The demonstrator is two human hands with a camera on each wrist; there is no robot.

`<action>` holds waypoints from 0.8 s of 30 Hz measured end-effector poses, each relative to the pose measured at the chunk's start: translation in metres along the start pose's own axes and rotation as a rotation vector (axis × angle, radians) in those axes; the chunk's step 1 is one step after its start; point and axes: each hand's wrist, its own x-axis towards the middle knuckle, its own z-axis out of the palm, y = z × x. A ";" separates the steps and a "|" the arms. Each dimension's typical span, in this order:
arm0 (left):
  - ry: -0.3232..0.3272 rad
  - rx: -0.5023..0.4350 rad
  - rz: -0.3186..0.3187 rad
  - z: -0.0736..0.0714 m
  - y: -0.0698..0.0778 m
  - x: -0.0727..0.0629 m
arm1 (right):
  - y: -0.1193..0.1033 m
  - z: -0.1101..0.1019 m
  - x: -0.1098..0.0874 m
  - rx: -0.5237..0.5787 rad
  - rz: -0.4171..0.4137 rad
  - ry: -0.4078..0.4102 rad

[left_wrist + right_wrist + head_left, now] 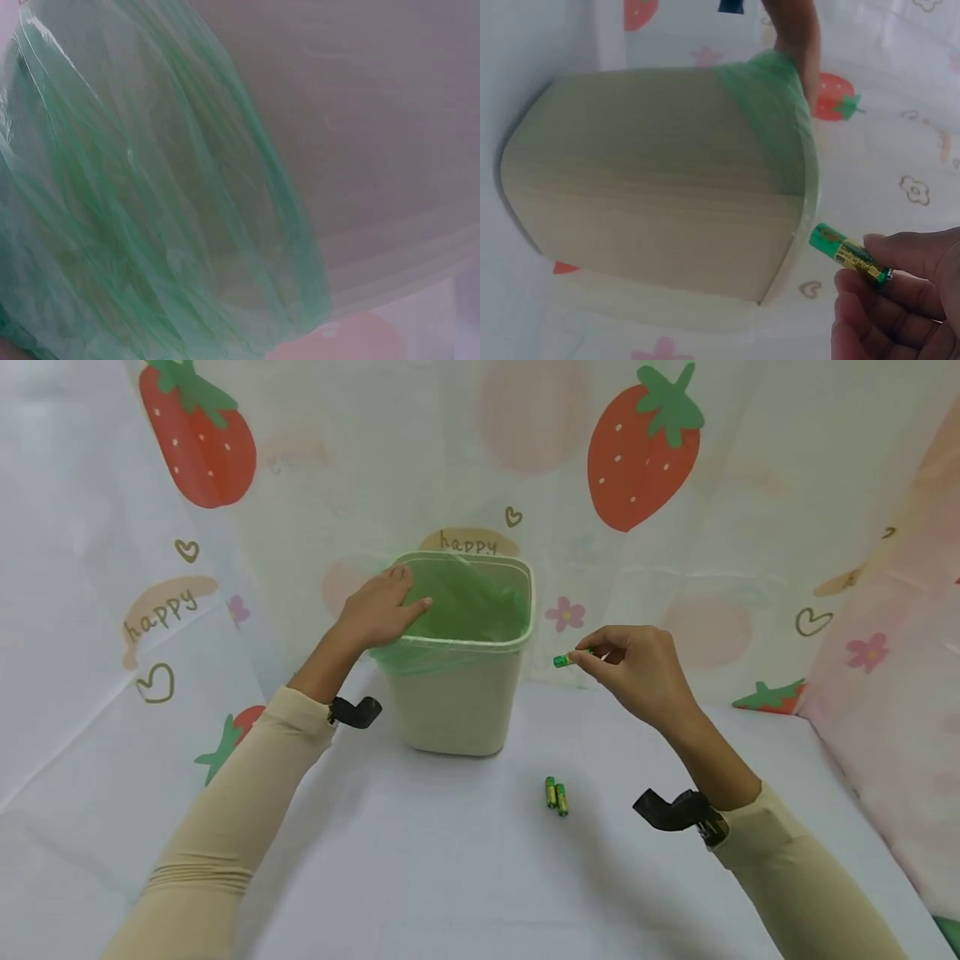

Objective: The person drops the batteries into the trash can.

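A cream trash bin [457, 702] lined with a green plastic bag [468, 602] stands upright at the back of the table. My left hand [378, 610] rests on the bin's left rim over the bag, thumb spread toward the opening. Just right of the bin, in the air near rim height, my right hand [637, 668] pinches a green battery [847, 253] between thumb and fingers. Two more green batteries, the left one [551, 792] and the right one [562, 800], lie side by side on the table. The left wrist view shows mostly the bag's folds [150, 187].
White cloth covers the table [450, 860]. Behind the bin hangs a pale curtain [420, 443] printed with strawberries, hearts and flowers, and more printed cloth [900, 735] closes off the right side.
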 end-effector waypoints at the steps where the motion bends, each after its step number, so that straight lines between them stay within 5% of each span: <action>1: -0.003 -0.005 -0.002 0.001 0.000 0.000 | -0.001 0.000 0.002 -0.004 -0.005 0.006; 24: -0.003 0.012 0.014 -0.001 0.000 0.001 | -0.036 0.003 0.062 0.025 -0.033 -0.073</action>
